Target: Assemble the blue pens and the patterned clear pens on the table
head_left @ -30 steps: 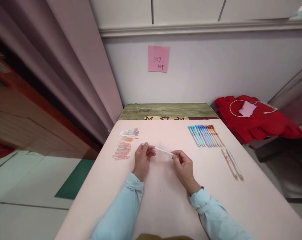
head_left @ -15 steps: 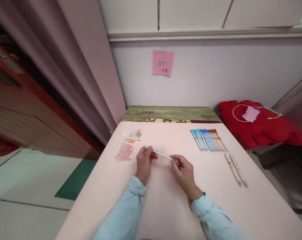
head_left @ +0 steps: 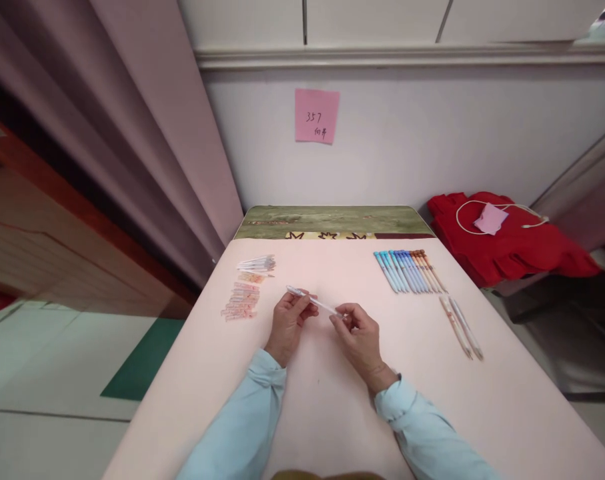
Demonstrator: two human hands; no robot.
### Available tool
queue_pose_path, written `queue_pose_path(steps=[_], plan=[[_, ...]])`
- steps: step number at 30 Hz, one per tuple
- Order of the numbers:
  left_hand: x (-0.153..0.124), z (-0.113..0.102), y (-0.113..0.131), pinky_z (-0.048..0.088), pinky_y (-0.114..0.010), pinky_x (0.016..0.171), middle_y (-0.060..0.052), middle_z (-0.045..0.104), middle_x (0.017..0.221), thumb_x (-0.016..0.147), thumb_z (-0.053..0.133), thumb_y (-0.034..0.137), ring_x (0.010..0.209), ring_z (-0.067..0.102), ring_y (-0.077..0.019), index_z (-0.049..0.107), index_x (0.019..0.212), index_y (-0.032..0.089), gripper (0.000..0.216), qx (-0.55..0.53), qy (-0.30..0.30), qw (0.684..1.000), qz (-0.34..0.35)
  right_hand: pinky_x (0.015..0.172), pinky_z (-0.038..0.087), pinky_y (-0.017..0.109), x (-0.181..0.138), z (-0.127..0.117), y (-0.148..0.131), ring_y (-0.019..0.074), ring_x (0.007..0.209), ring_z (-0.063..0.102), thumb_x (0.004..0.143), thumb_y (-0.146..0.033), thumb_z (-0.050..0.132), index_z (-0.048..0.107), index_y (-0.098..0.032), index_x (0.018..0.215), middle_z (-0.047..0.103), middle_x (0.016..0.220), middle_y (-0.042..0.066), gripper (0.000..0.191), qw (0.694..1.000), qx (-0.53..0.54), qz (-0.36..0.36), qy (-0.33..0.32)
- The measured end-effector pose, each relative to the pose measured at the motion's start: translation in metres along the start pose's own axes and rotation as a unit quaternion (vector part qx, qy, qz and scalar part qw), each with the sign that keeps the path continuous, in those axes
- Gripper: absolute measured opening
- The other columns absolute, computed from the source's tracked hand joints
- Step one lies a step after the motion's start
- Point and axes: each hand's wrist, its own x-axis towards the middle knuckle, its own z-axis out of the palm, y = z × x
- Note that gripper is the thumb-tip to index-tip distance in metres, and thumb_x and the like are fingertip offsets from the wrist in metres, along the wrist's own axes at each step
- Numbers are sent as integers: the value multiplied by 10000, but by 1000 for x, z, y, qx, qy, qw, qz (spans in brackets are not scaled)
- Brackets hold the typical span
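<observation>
My left hand is closed around a pale, patterned pen barrel, whose upper-left end sticks out past the fingers. A thin white pen refill runs from that barrel across the gap to my right hand. The thumb and fingertips of my right hand pinch the refill's right end. Both hands are just above the tabletop. To their left lie several pinkish clear pen barrels in a stack, with a bundle of thin white refills behind them and a few orange-tinted pieces in between.
At the right, a row of blue, violet and brown-topped pens lies side by side. Two paler pens lie nearer me. The pale table meets a wall with a pink note. Red cloth with a white cable is beyond the right edge.
My hands have drawn closer together, and less of the white refill shows between them. More of the barrel sticks out of my left hand. The whole view has shifted slightly.
</observation>
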Motion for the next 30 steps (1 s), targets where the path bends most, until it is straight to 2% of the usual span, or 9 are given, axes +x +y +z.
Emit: queue_pose_path(steps=[8,11,15,18,22,30], plan=[[-2,2,2,547,-277,646,-61,720,829,721,782,291,627,657,-128,639,865,145,250,23,-11,1000,-1,502,398,220,2,-2,0,97,513,454,862,-378,610,662,-183,836,552,610,-28,204,1000,-7,0,6],[-2,3,1,556,-281,674,-76,732,854,745,766,293,647,672,-135,628,863,144,235,23,-9,1000,-2,537,437,232,3,0,2,105,532,487,871,-370,609,691,-184,940,590,653,-14,214,1000,-3,-5,13],[-2,4,-1,568,-289,694,-82,739,855,748,767,304,657,683,-141,622,872,144,249,15,7,1000,-4,600,481,240,2,2,2,115,601,556,858,-335,629,643,-190,1092,634,759,3,276,1000,23,-10,15],[-1,4,-1,570,-282,677,-81,739,843,743,771,318,646,681,-138,624,882,140,269,11,13,1000,-3,601,489,237,0,2,-1,120,614,578,837,-330,641,616,-197,1040,643,771,2,244,1000,23,0,14],[-2,4,-1,572,-279,665,-84,741,848,739,773,321,647,684,-141,625,883,140,275,15,9,1000,-11,561,458,226,0,0,-2,108,549,525,824,-334,648,621,-202,905,585,653,-34,157,999,-24,-6,22],[-4,5,0,572,-293,697,-100,745,859,738,775,306,676,697,-157,642,870,126,261,23,-15,999,-16,553,449,228,0,-1,2,108,543,513,826,-341,665,653,-186,897,578,633,-32,171,999,-10,-7,36]])
